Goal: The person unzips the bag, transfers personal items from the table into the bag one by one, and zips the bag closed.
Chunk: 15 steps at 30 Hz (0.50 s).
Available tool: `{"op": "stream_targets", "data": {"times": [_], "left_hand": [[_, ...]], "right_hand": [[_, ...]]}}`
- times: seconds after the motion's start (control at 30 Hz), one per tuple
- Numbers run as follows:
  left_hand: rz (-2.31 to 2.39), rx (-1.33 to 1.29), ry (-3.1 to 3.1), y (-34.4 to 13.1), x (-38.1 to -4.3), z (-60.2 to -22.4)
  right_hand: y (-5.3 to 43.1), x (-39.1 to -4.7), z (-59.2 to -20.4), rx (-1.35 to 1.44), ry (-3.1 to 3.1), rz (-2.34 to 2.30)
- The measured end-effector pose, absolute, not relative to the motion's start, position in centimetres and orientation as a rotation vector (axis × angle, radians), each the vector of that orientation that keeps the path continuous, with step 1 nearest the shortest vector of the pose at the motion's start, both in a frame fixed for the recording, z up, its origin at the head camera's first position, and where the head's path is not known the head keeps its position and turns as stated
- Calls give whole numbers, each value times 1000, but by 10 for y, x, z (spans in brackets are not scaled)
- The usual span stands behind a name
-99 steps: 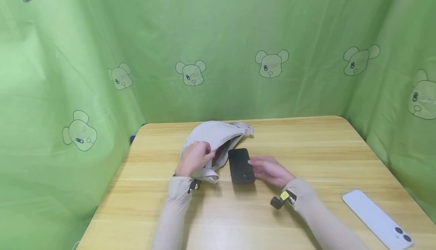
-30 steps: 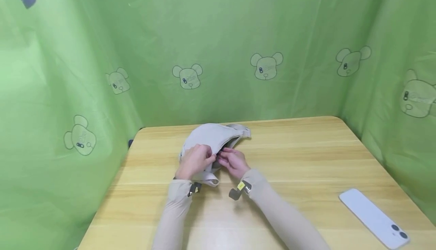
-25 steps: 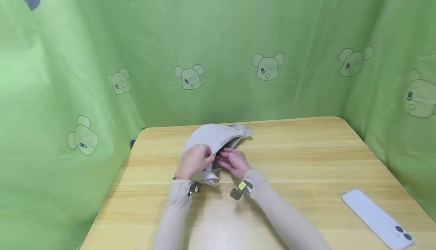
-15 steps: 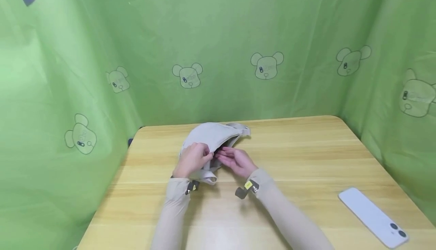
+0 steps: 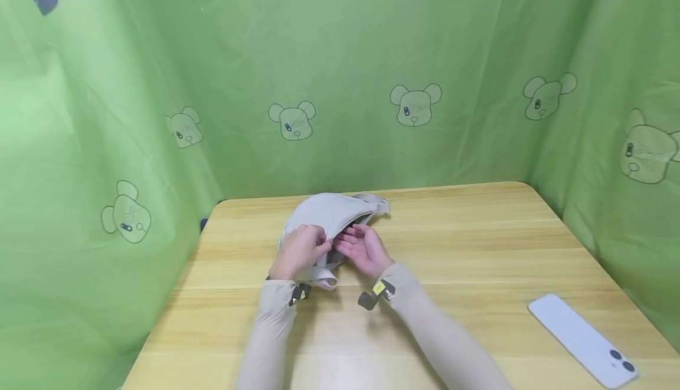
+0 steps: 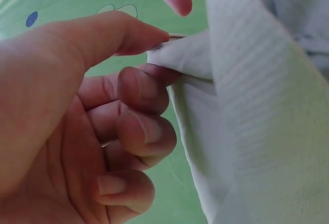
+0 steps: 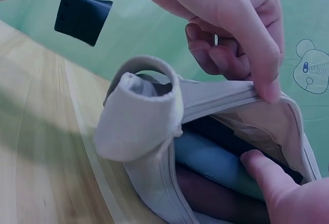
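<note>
A light grey crescent-shaped waist bag (image 5: 326,208) lies near the table's far edge, its zipped mouth gaping toward the right. My left hand (image 5: 300,251) pinches the upper edge of that mouth between thumb and index finger, the other fingers curled loosely. My right hand (image 5: 368,253) is at the mouth, palm turned up and fingers fairly straight, with the tips reaching in. The right wrist view shows one right digit against a smooth blue item (image 7: 211,160) inside. Behind it sits a flat black thing (image 7: 218,131), mostly hidden by the bag's edge.
A white phone (image 5: 584,340) lies back-up on the wooden table (image 5: 478,230) at the right. A strap loop (image 5: 323,279) hangs from the bag's near end. Green curtains (image 5: 350,36) with bear prints enclose the table.
Earlier the right hand held a flat black phone-like thing beside the bag; it has since gone from the head view, and that hand has moved left into the mouth. The left hand keeps its pinch.
</note>
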State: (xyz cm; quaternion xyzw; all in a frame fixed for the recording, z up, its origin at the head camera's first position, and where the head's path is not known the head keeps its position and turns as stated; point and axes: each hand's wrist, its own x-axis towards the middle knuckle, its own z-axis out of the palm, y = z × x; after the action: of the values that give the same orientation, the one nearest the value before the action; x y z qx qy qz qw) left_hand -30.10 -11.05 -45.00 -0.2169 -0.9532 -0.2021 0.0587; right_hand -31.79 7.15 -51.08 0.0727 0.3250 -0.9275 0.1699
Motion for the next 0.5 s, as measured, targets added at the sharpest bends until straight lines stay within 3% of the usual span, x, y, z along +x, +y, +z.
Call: {"op": "stream_targets", "data": {"times": [0.5], "left_hand": [[-618,-660,-2875,-111,-303,-450]], "right_hand": [[65,-325,-505,162,893,-2621]]}}
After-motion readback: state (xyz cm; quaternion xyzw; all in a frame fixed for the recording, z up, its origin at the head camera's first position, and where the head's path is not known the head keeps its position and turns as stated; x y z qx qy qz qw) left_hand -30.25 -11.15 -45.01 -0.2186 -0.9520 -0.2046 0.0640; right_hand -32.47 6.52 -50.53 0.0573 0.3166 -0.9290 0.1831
